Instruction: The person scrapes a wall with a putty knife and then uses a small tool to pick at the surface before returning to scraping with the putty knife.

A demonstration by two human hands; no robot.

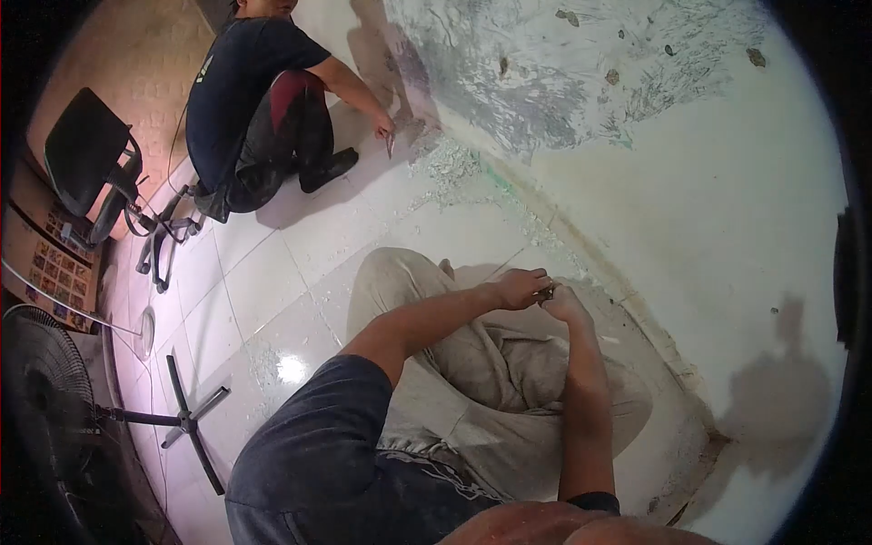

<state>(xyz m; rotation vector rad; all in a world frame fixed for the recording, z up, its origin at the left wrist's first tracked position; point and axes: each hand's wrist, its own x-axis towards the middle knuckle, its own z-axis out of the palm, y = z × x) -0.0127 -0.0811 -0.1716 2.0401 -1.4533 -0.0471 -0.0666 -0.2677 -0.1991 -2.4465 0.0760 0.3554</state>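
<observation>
Sitting cross-legged on the tiled floor (259,286), in pale, dusty trousers (454,400). Holding a small dark object (546,292) above the lap, between the two hands, too small to identify. Left grip, the left hand (523,289), with fingers bent and closed around the object; right grip, the right hand (569,305), close against it, with fingers mostly hidden, so impossible to tell whether clamped or loose. To the right, a pale wall (699,218) with a rough grey patch (536,82) at the far end. Along its foot, far from the lap, a scatter of whitish chips (451,170). Far left, a co-worker (250,100) squatting beside the chips, with a thin tool (391,145) in one hand. On the left, a black chair (86,141); nearer, a standing fan (45,377).
</observation>
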